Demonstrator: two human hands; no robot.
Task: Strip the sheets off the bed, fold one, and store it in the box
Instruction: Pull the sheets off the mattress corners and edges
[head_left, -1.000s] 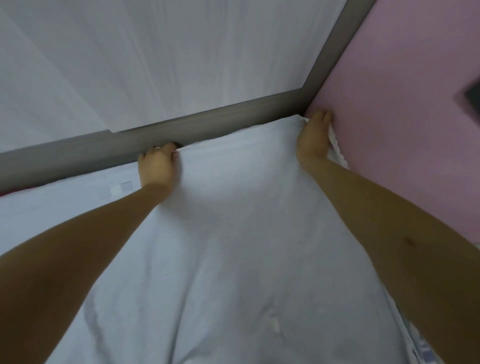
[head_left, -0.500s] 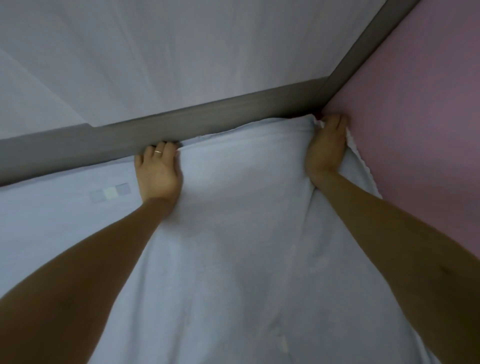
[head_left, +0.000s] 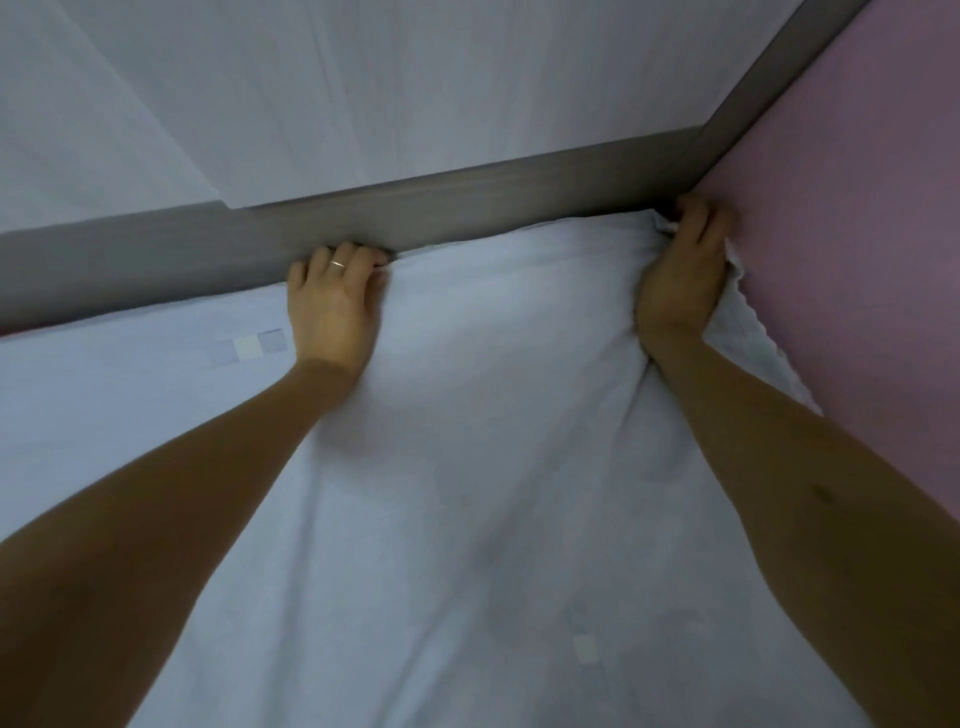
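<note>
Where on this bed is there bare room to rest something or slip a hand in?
Free: the flat sheet left of the left hand, and the stretch between the forearms. Crowded: the far edge against the grey frame and the corner by the pink wall, where the right hand is wedged.

Both hands (left (head_left: 332, 306), right (head_left: 680, 280)) grip the white sheet (head_left: 493, 415) at the grey frame (head_left: 208, 249).

The right hand (head_left: 680, 275) now curls its fingers over the white sheet (head_left: 493, 415) at the corner by the pink wall (head_left: 857, 234), bunching more cloth. The left hand (head_left: 335, 306) digs its fingertips deeper against the grey frame (head_left: 467, 208).
</note>
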